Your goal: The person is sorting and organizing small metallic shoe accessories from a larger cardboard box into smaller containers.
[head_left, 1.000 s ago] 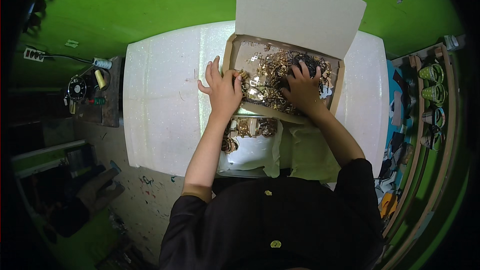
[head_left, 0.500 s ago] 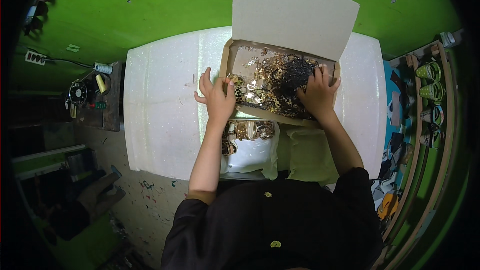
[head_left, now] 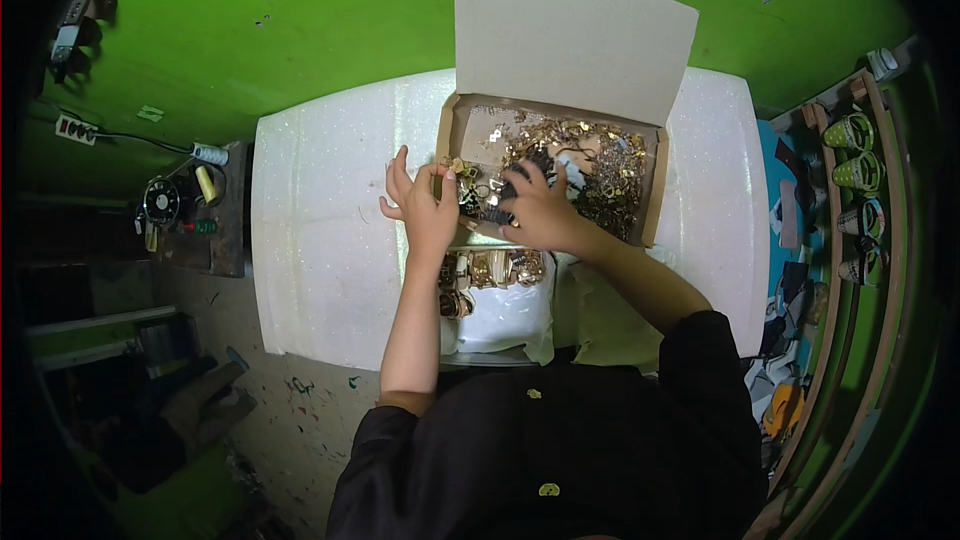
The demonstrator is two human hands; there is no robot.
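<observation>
An open cardboard box [head_left: 447, 130] lies on the table, its bottom covered with small gold-coloured metal pieces [head_left: 625, 155] and dark ones. At the box's left rim, the thumb and index finger of my left hand [head_left: 428, 208] pinch a small gold-coloured piece [head_left: 457, 165]; its exact kind is too small to tell. The other fingers of that hand stand apart. My right hand [head_left: 548, 215] reaches inside the box with fingers spread and bent over black pieces [head_left: 535, 160]. What lies under its palm is hidden.
Nearest me, a white plastic-covered bundle [head_left: 500, 315] sits beside several gold-and-brown pieces [head_left: 490, 265]. The box lid [head_left: 575, 35] stands raised at the back. A dark side table [head_left: 235, 205] holds thread spools at left; a rack with sandals [head_left: 852, 170] is at right.
My right hand has swept left across the box, and the black pieces have shifted left with it, baring part of the bottom. The left hand keeps its pinch at the rim.
</observation>
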